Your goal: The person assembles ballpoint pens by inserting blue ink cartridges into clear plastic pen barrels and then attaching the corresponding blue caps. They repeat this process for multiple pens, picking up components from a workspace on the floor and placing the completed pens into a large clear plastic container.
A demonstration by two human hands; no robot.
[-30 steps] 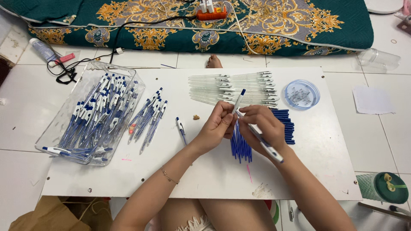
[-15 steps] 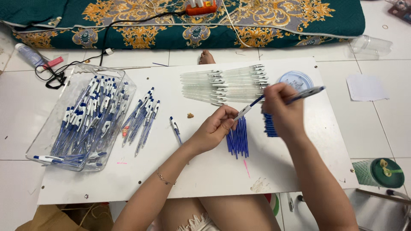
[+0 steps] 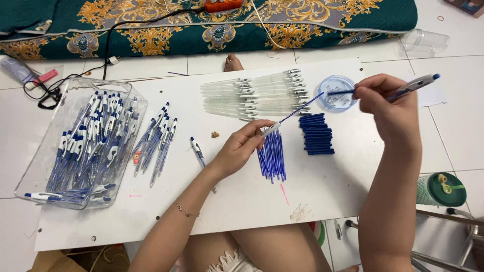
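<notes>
My left hand (image 3: 237, 149) rests on the white board (image 3: 242, 206) and pinches a thin blue refill (image 3: 300, 109) that slants up towards a small round blue dish (image 3: 337, 93). My right hand (image 3: 389, 108) is raised beside that dish, gripping a white and blue pen (image 3: 413, 85); a short blue stick reaches from its fingers over the dish. Beside the left hand lies a bundle of blue refills (image 3: 272, 160). A stack of dark blue sleeves (image 3: 316, 134) sits to its right. Clear pen barrels (image 3: 257, 95) lie in a row behind.
A clear bin (image 3: 38, 174) full of finished pens stands at the left, with several finished pens (image 3: 156, 141) and a single pen (image 3: 199, 152) beside it. A teal patterned mat (image 3: 322, 27) lies behind, a clear cup (image 3: 426, 40) at far right, a green-lidded cup (image 3: 441, 189) on the floor.
My right hand has lifted from the middle of the board and swung right to the round dish, carrying the pen. My left hand has stayed by the refill bundle.
</notes>
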